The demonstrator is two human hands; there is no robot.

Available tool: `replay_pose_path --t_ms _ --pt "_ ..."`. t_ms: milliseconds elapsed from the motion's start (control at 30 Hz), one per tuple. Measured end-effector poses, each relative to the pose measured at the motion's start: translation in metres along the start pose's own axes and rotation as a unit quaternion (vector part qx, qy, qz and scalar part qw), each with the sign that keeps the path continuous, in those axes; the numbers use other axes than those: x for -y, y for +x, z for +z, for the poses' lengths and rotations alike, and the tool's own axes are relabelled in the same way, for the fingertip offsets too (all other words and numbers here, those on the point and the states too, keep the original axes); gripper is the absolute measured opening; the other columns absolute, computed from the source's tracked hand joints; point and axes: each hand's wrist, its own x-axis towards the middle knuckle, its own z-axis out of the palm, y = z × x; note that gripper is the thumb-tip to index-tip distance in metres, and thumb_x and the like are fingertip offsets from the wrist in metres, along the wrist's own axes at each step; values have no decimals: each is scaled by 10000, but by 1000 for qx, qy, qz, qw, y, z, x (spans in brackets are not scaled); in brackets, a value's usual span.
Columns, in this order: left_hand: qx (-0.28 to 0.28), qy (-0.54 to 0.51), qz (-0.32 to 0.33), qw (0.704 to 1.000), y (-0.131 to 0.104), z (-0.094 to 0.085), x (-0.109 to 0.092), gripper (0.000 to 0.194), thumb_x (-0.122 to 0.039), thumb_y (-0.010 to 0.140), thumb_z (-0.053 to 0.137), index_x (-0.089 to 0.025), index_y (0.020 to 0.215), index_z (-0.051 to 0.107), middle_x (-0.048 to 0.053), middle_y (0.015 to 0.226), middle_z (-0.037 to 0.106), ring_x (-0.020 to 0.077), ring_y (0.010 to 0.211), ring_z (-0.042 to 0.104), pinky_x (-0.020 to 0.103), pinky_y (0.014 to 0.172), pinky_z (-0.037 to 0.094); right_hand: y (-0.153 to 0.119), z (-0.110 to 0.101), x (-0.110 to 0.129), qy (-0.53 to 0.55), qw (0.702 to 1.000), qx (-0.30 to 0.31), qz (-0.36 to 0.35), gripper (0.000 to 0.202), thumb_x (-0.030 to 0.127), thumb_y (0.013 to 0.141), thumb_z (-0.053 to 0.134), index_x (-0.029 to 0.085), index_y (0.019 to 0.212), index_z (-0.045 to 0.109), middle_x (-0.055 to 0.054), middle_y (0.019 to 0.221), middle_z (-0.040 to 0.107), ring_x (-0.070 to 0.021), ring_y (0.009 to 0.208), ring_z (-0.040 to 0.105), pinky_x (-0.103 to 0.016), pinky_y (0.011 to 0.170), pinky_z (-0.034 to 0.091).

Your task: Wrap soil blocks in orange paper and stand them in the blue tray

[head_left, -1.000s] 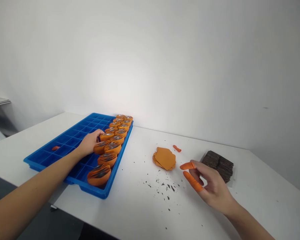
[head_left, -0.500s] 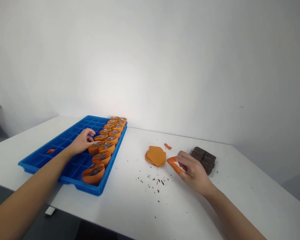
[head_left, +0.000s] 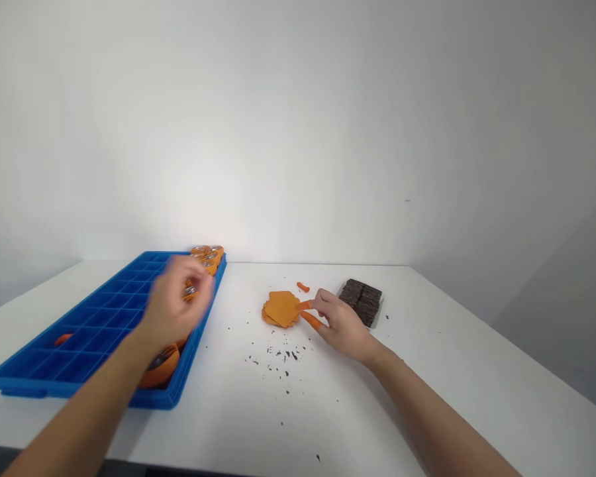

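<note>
Orange bundle (head_left: 159, 370) of folded layers with dark filling, at the near corner of a blue gridded tray (head_left: 171, 397); partly behind the left forearm. Tray set on a white surface (head_left: 238, 411), its near edge crossing the bottom of the view.

Left hand (head_left: 176, 298), raised over the tray, fingers curled; lifted away from the row of bundles since the earlier views. Blurred by motion; grip impossible to tell. Middle of the row largely hidden behind it, with only bits of orange and silvery shine showing past the fingers.

Small orange piece (head_left: 63, 339), lying in a left-hand compartment of the tray; exact nature unclear.

Dark flecks (head_left: 287, 373), scattered in front of the sheets.

Right hand (head_left: 345, 328), brought in to the stack from farther right; thumb and forefinger in orange sleeves (head_left: 311, 320), parted, nothing visible between. Forefinger tip at the stack's right edge; contact impossible to confirm. By judgement, handling shifted from bundles to sheets.

Orange sheets (head_left: 281, 307), loosely stacked, edges uneven; count impossible to make out.

Dark strips (head_left: 362, 301), packed in a pale container (head_left: 380, 311), partly behind the right hand.

Loose orange sleeve (head_left: 302, 287), just beyond the sheets.

White wall (head_left: 298, 132), behind everything
</note>
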Motion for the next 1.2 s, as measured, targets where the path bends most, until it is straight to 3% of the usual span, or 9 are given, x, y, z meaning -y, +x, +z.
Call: replay_pose_path --t_ms 67,133,233,333,467,567,800,1067,1200 --pt "187 31 39 981 -11 41 -20 93 -257 1020 581 -260 1068 661 57 1026 734 235 907 705 372 791 590 -1 2 0 5 1000 20 1 315 390 1094 537 253 1204 798 -53 933 579 -212 805 675 -337 704 558" --pt "288 59 57 954 -22 80 -21 264 -258 1044 538 -246 1277 662 99 1131 777 291 1093 719 421 865 607 -2 3 1 7 1000 24 -1 261 343 1075 575 256 1179 798 -55 945 584 -235 908 709 -332 735 561" --pt "363 71 89 925 -36 123 1 574 -291 1030 570 -226 1596 497 120 1542 664 347 1596 413 476 1122 538 -3 2 3 2 1000 18 -6 195 296 1058 617 256 1143 788 -55 953 588 -258 1019 723 -322 751 560" --pt "391 92 100 911 -49 145 23 612 -273 1043 518 -216 1651 468 99 1632 599 347 1664 305 494 1172 498 -5 -2 5 -14 1000 16 -5 175 244 1046 630 245 1144 775 -52 965 588 -249 1000 724 -314 738 552" --pt "370 104 99 918 -58 154 28 446 -280 1089 499 -239 1507 648 80 1477 729 333 1461 579 488 1104 541 -6 -7 4 -43 999 15 -2 188 238 1037 631 263 1169 763 -47 989 603 -202 829 682 -310 690 525" --pt "363 112 98 920 -60 156 22 346 -313 1120 499 -248 1345 753 89 1381 774 312 1260 680 463 978 578 -6 -8 4 -48 999 16 4 188 249 1041 623 271 1170 757 -52 1006 617 -194 796 669 -307 667 511" --pt "349 117 92 925 -58 152 14 352 -246 1120 484 -238 1028 824 113 974 774 298 1021 650 422 806 568 -4 -1 17 -34 999 35 13 179 242 1040 615 272 1156 748 -70 1042 650 -236 941 731 -291 654 511" --pt "307 93 97 942 -60 144 9 349 -287 1123 528 -240 925 812 88 969 767 283 1027 608 364 669 554 -5 10 9 -40 997 52 34 338 377 1014 721 298 1342 704 -60 1071 658 -176 728 648 -294 607 505" --pt "252 76 123 957 -57 142 3 344 -304 1136 530 -247 947 811 73 950 791 289 1092 619 345 654 548 -5 16 5 -58 997 43 35 291 525 1009 735 300 1188 773 -43 1028 676 -143 620 570 -295 562 444"
